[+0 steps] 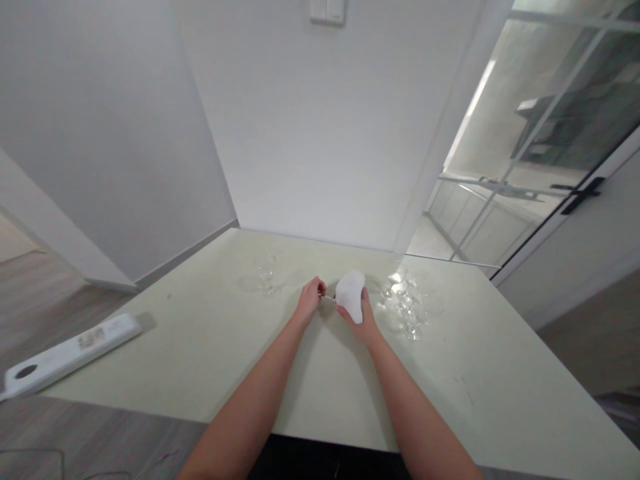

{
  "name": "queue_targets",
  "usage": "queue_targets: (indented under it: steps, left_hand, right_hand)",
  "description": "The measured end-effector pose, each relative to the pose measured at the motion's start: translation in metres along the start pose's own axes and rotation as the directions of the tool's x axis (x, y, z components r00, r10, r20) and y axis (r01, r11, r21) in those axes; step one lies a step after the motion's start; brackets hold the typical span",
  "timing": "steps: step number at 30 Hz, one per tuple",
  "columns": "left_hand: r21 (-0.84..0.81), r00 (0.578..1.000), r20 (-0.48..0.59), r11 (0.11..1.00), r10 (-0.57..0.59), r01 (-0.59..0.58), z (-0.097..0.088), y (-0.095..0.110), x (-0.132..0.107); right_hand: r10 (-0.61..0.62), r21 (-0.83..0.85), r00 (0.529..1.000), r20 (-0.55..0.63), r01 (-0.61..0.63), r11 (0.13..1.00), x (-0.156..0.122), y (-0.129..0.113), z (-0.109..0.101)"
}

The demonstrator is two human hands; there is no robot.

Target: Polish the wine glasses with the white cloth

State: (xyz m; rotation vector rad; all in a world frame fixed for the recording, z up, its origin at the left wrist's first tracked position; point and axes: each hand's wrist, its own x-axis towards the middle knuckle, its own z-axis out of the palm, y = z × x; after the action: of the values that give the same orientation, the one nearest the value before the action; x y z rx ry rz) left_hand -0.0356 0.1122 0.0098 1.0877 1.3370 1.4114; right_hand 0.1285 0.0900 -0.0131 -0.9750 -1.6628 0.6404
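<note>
My left hand (311, 298) is closed in a pinch on the thin stem of a clear glass (329, 297) held over the pale table (210, 347). My right hand (361, 313) is wrapped round a white cloth (350, 294) that covers the glass's bowl, so the bowl itself is hidden. One clear stemmed glass (267, 271) stands to the left of my hands. Several more clear glasses (406, 305) stand in a group to the right.
A long white board (70, 353) with a dark hole lies over the table's left edge. White walls (320, 133) meet at the corner behind the table. A glass-paned door (520, 153) with a black handle is at the right. Wood floor shows left.
</note>
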Motion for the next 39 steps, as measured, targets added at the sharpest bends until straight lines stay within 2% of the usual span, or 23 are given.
queue_targets:
  steps: [3,5,7,10,12,14,18,20,22,24,26,31,33,36,39]
  left_hand:
    - [-0.190,0.978,0.047,0.960,-0.201,0.206,-0.002,-0.002,0.000]
    - [-0.294,0.962,0.072,0.916,-0.263,0.272,-0.004,-0.003,0.000]
    - [-0.345,0.957,0.075,0.894,-0.279,0.288,-0.005,-0.003,0.001]
    - [-0.393,0.956,0.062,0.874,-0.286,0.287,-0.007,-0.002,0.003]
    - [-0.425,0.957,0.052,0.861,-0.287,0.281,-0.009,-0.002,0.005]
    - [-0.450,0.958,0.039,0.851,-0.283,0.269,-0.010,-0.001,0.005]
    - [-0.471,0.961,0.016,0.846,-0.274,0.249,-0.010,-0.001,0.004]
    - [-0.468,0.963,0.008,0.851,-0.268,0.240,-0.009,-0.001,0.004]
    - [-0.461,0.966,-0.002,0.858,-0.257,0.227,-0.008,0.000,0.003]
    - [-0.451,0.969,-0.020,0.867,-0.245,0.210,-0.008,0.001,0.003]
    - [-0.439,0.971,-0.041,0.878,-0.234,0.193,-0.007,0.001,0.003]
    - [-0.415,0.973,-0.056,0.892,-0.224,0.181,-0.007,0.003,0.003]
    - [-0.406,0.974,-0.054,0.896,-0.221,0.181,-0.007,0.003,0.003]
    - [-0.389,0.976,-0.052,0.905,-0.211,0.175,-0.008,0.003,0.003]
    - [-0.381,0.981,-0.034,0.910,-0.193,0.166,-0.009,0.004,0.004]
  right_hand:
    - [-0.142,-0.067,0.984,0.109,0.149,0.987,0.002,-0.003,-0.003]
    - [-0.194,-0.027,0.976,0.104,0.198,0.980,0.003,-0.007,-0.005]
    - [-0.204,0.061,0.976,0.080,0.200,0.978,0.005,-0.012,-0.005]
    - [-0.091,0.197,0.996,-0.013,0.092,0.976,0.005,-0.017,-0.003]
    - [0.075,0.264,0.995,-0.070,-0.054,0.963,0.003,-0.018,-0.001]
    - [0.219,0.304,0.972,-0.085,-0.184,0.935,0.000,-0.017,0.001]
    - [0.298,0.393,0.950,-0.089,-0.242,0.887,-0.002,-0.011,0.003]
    - [0.363,0.536,0.929,-0.071,-0.271,0.799,0.000,-0.008,0.004]
    - [0.421,0.686,0.906,-0.045,-0.279,0.672,0.005,-0.006,0.004]
    - [0.441,0.765,0.896,-0.047,-0.251,0.593,0.009,-0.006,0.002]
    - [0.459,0.779,0.886,-0.058,-0.247,0.576,0.013,-0.005,-0.001]
    - [0.602,0.744,0.798,-0.007,-0.398,0.536,0.014,-0.003,-0.002]
    - [0.586,0.707,0.811,0.004,-0.416,0.572,0.013,-0.002,-0.001]
    - [0.499,0.648,0.866,0.019,-0.391,0.654,0.012,-0.003,0.000]
    - [0.463,0.647,0.885,0.054,-0.384,0.659,0.012,-0.002,-0.001]
